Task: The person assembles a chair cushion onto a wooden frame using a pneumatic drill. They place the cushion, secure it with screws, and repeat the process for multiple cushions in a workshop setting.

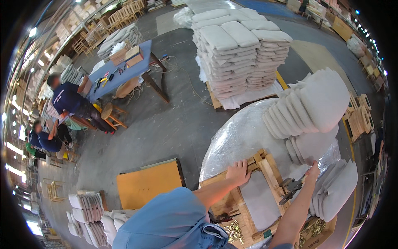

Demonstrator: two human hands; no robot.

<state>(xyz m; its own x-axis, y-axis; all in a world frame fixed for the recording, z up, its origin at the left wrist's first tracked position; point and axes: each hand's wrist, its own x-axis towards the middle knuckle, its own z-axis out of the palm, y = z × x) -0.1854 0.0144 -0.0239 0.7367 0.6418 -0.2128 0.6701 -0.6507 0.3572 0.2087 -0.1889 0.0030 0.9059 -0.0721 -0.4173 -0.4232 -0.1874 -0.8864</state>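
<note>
A wooden frame (271,176) with a pale grey cushion pad (259,199) inside it lies on the round, plastic-wrapped surface in front of me. My left hand (238,173) grips the frame's far left corner, fingers bent over the wood. On the right side of the frame sits a dark metal tool (290,189) with a lever, its exact kind unclear. My right hand (313,171) is closed around the upper end of that tool. Brass-coloured hardware (235,232) lies near the frame's near left side.
Stacked pale pads (306,106) stand beyond the frame, more (333,189) to its right. A cardboard box (321,236) of brass-coloured hardware is at the near right. An orange-topped board (149,184) lies left. Several people work by a blue table (120,76); a tall cushion stack (244,54) stands behind.
</note>
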